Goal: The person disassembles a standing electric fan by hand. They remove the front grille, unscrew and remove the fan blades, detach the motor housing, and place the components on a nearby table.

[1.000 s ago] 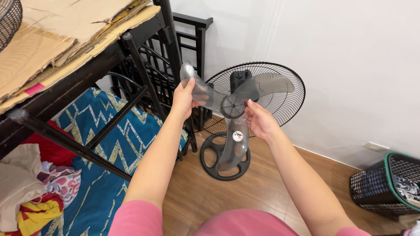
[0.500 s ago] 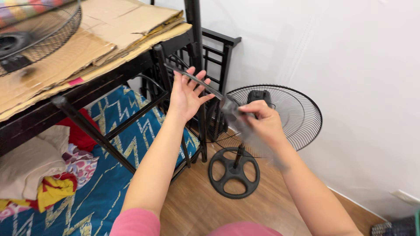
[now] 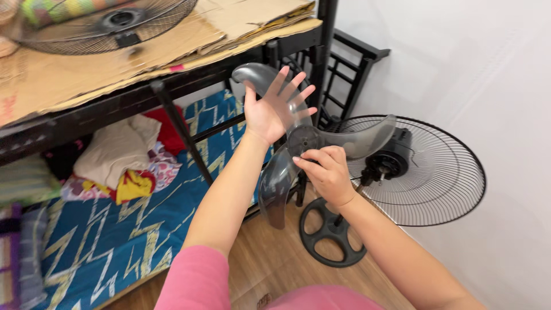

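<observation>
Gripping the grey fan blade (image 3: 298, 143) near its hub, right hand (image 3: 324, 172) pinches; left hand (image 3: 275, 109) flat & open on it. Blade's off the fan (image 3: 413, 169) now. Next prob needs somewhere safe to put it.

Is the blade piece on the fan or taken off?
Off. The grey fan blade is held in both hands, left hand and right hand, apart from the motor, whose shaft is bare.

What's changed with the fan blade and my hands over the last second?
The grey fan blade was turned over between the hands, passing edge-on and ending broad-side up. The left hand gave up its grip on a blade tip and now lies open-fingered against a blade. The right hand shifted to pinch near the hub. The standing fan kept its place on the floor, rear grille on, no blade fitted.
</observation>
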